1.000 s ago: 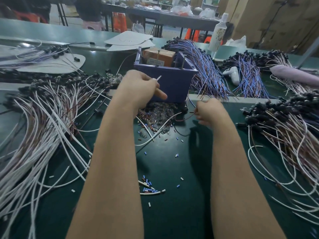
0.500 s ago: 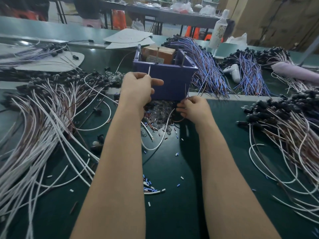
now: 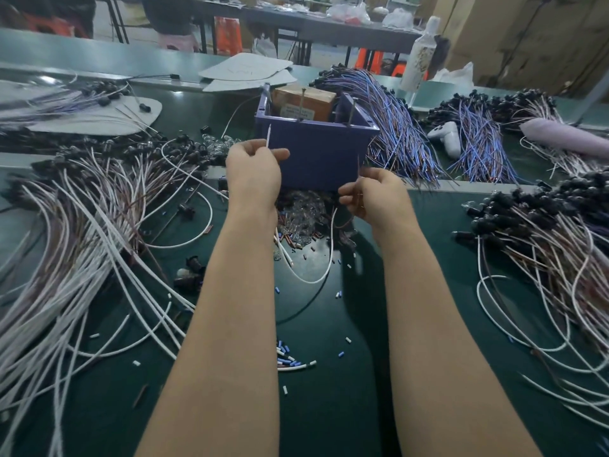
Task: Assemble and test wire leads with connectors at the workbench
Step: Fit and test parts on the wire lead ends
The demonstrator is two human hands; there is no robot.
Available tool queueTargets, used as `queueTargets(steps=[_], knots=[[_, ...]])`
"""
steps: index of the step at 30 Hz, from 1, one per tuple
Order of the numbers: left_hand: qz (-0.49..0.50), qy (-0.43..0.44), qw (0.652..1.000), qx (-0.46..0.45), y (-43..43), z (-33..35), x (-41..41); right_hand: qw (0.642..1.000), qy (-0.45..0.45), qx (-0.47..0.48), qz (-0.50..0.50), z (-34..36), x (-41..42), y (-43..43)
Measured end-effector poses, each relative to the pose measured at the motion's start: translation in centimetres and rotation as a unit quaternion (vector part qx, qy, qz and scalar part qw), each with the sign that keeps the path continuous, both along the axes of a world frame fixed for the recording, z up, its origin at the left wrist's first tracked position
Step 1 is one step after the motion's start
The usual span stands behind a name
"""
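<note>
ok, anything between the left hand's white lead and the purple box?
Nothing visible. Left hand pinches the white lead tip-up in front of the purple box; right hand, pinching a brown wire, is off to the side.

My left forearm (image 3: 230, 308) and right forearm (image 3: 435, 308) reach straight ahead, bare and roughly side by side. My left hand (image 3: 253, 173) shows me its back, fingers curled, thumb and forefinger pinching a white wire (image 3: 268, 137) whose tip stands upright above the knuckles. My right hand (image 3: 375, 196) sits lower, near it but apart, fingers curled inward, pinching a thin brown wire (image 3: 358, 166) that points up.
</note>
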State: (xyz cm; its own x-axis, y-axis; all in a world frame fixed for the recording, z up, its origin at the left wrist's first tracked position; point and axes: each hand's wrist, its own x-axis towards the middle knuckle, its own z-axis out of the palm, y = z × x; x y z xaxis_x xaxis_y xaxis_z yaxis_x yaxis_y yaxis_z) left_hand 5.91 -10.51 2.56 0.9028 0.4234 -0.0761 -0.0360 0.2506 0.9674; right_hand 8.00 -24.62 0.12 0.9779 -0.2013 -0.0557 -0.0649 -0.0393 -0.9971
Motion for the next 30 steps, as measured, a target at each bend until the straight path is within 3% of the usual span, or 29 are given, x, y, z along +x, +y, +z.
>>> queueTargets(steps=[5,12,17,30], knots=[[-0.034,-0.027,0.999,0.023,-0.8,-0.2,-0.4,0.996,-0.012,-0.093,0.002,0.2,0.0,-0.3],[-0.007,-0.01,0.998,0.068,-0.9,-1.1,0.1,0.985,-0.093,-0.124,-0.078,-0.2,0.2,-0.6],[0.015,-0.011,0.999,-0.032,-1.4,-0.3,0.5,0.993,-0.09,-0.062,-0.053,0.3,0.1,-0.2],[-0.006,-0.054,0.997,-0.061,-1.9,0.1,1.2,0.989,-0.132,-0.007,-0.062,0.4,0.0,0.3]])
